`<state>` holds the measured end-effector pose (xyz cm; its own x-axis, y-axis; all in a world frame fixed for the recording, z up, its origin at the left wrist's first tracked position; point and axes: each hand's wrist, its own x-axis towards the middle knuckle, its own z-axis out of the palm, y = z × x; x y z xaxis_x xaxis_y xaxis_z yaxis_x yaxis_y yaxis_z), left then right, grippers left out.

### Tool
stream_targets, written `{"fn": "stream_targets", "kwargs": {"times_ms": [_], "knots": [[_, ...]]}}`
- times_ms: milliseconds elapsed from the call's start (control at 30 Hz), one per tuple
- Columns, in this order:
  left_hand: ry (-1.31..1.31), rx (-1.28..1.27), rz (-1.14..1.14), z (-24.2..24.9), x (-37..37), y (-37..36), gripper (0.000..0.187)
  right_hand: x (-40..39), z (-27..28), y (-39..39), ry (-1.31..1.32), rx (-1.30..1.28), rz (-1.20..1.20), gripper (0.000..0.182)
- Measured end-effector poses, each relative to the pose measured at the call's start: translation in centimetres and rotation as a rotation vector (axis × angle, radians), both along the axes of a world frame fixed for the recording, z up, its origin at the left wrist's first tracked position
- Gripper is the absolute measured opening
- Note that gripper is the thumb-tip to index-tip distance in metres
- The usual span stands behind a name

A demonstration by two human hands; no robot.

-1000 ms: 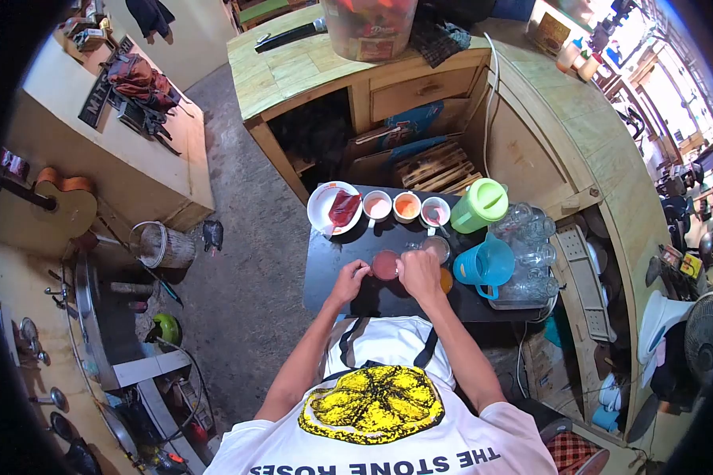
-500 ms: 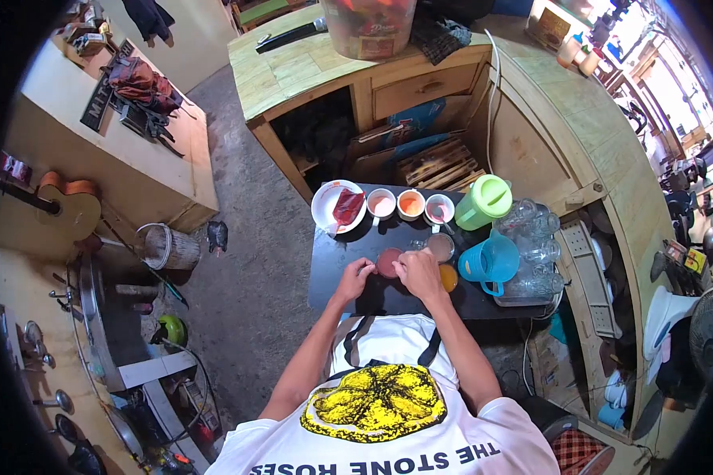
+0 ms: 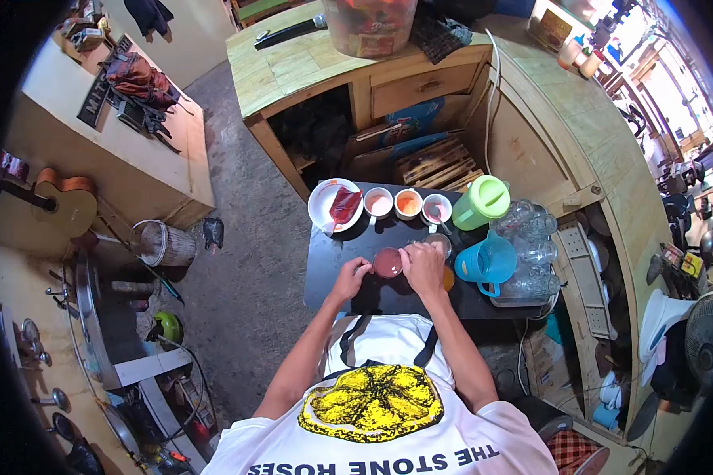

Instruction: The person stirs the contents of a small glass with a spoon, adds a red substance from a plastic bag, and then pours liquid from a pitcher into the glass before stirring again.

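Bright, even daylight, strongest from the upper right, where the open shopfront area past the fingers blows out to near white. Fisheye lens: hard black vignette round the frame w/ a thin red-blue fringe at the rim, straight edges bowed (esp. the pale wooden counter [image 3: 578, 119]). Shadows soft and short. Slight glare on the glossy black tabletop [image 3: 333, 269] just left of the left hand [image 3: 348, 279]. Centre sharp around the right hand [image 3: 424, 267]; far corners smeared, detail too small to read.
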<state>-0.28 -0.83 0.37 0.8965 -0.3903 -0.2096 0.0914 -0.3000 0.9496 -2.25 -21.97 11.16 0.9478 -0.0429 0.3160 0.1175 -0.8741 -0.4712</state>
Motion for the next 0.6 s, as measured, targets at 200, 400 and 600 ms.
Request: {"fn": "stream_targets", "kwargs": {"times_ms": [200,400,600], "knots": [[-0.009,-0.022,-0.004,-0.8,0.2,0.2,0.021,-0.3,-0.6,-0.2,0.214,0.118,0.082,0.024],[-0.005,0.027,-0.014,-0.4,0.2,0.2,0.021,0.0,0.8,-0.2,0.095,0.01,-0.007,0.021],[0.011,0.057,-0.02,0.9,0.2,0.0,0.022,-0.3,0.3,-0.6,0.219,0.059,0.162,0.025]]}}
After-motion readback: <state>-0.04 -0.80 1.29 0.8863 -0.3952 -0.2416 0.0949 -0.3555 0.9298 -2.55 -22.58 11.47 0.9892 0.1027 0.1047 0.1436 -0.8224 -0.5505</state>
